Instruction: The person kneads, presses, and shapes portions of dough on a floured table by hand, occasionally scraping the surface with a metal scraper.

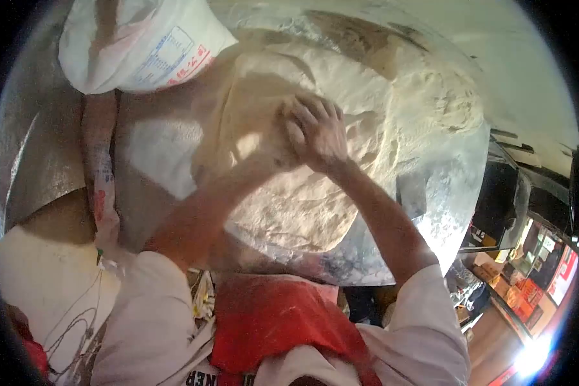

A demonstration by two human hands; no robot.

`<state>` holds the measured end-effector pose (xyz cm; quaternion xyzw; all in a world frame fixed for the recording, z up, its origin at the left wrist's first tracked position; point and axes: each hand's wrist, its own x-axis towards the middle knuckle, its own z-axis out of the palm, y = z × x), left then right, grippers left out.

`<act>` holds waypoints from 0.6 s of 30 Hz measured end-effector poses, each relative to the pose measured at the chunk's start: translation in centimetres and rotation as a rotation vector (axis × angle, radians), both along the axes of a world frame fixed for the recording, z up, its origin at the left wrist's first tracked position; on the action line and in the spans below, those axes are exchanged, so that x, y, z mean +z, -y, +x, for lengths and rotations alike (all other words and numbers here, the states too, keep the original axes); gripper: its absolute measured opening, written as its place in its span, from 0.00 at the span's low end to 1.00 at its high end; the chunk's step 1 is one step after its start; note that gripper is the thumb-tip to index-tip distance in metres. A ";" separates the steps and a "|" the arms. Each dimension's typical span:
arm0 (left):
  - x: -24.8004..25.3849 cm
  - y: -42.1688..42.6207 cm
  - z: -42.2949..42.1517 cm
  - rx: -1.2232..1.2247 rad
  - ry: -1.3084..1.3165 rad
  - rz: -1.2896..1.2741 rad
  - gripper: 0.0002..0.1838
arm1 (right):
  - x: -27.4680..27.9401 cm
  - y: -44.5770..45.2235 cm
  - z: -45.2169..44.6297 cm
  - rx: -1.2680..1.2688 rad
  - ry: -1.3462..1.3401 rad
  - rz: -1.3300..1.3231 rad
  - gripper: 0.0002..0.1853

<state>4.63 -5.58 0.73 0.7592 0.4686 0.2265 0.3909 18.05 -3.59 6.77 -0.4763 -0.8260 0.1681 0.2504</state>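
On a flour-dusted metal worktop (pixel 455 168): one broad, pale mass of dough (pixel 293 222), uneven and lumpy, spread over the middle of the surface and reaching close to the edge nearest the person.

Right hand (pixel 318 130): one, bare, laid on the upper middle of the dough, back of the hand up, fingers partly bent and slightly parted; no tool in it.

Left hand (pixel 285 153): one, bare, low against the dough, meeting the right hand at the wrist and largely hidden by it and by shadow; how far open it is, and whether it grips any dough, cannot be told.

Sack (pixel 141 48): one, white, bulging, printed in blue and red, at the far left of the worktop.

Printed plastic strip (pixel 103 174): one, long and pale with red marks, running from below the sack towards the person, left of the dough.

Flat grey rectangular piece (pixel 412 193): one, on the right of the worktop, just beside the dough; exact kind unclear.

Apron (pixel 276 321): one, red, over a white shirt (pixel 412 334), at the near edge.

Shelving with assorted goods (pixel 527 283): at far right, small and blurred, beside a bright light (pixel 533 357).
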 end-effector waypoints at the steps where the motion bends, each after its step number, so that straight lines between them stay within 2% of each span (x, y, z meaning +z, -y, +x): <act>1: 7.1 -1.2 -1.7 -0.170 -0.827 0.232 0.24 | 0.6 -0.9 -1.7 0.019 -0.022 -0.005 0.23; 2: 5.6 -1.9 -2.8 -0.057 -0.674 0.258 0.24 | -0.8 -1.3 -3.4 0.014 -0.019 -0.031 0.23; 3: 3.7 -2.4 -3.9 0.070 -0.379 0.180 0.24 | -2.6 -1.8 -5.3 0.023 0.048 0.015 0.24; 5: -0.3 -3.0 -5.6 0.294 0.220 -0.093 0.24 | -5.8 -2.8 -6.8 0.040 0.113 0.039 0.25; 7: -3.4 -3.5 -5.8 0.491 0.722 -0.317 0.24 | -6.4 -4.2 -7.0 0.165 0.151 0.053 0.27; 8: -4.0 -3.1 -5.6 0.555 0.855 -0.393 0.24 | -5.3 -4.5 -6.8 0.185 0.182 0.019 0.27; 10: -4.2 -3.8 -4.7 0.648 1.034 -0.391 0.24 | -5.7 -4.0 -7.4 0.149 0.144 0.062 0.26; 11: -4.0 -5.0 -5.3 0.615 1.048 -0.336 0.24 | -6.1 -4.4 -7.4 0.106 0.107 0.083 0.26; 12: -3.6 -3.1 -6.4 0.532 1.030 -0.350 0.25 | -5.2 -4.0 -7.4 0.073 0.155 0.172 0.25; 14: -2.6 2.1 -9.3 0.382 1.000 -0.423 0.28 | -4.3 -1.5 -5.8 0.065 0.096 0.042 0.26; 15: -2.1 2.1 -10.7 0.291 0.994 -0.406 0.30 | -3.4 -1.8 -4.8 0.081 0.026 -0.007 0.28; 16: -1.4 2.7 -11.6 0.202 0.982 -0.395 0.31 | -3.6 0.2 -2.5 0.017 0.118 0.105 0.30; 17: -0.9 3.1 -11.7 0.114 0.966 -0.387 0.33 | -3.2 2.6 1.2 -0.070 0.088 0.149 0.31; 18: 0.6 4.8 -13.0 0.143 0.910 -0.389 0.33 | -2.7 4.8 5.1 -0.154 0.055 0.199 0.32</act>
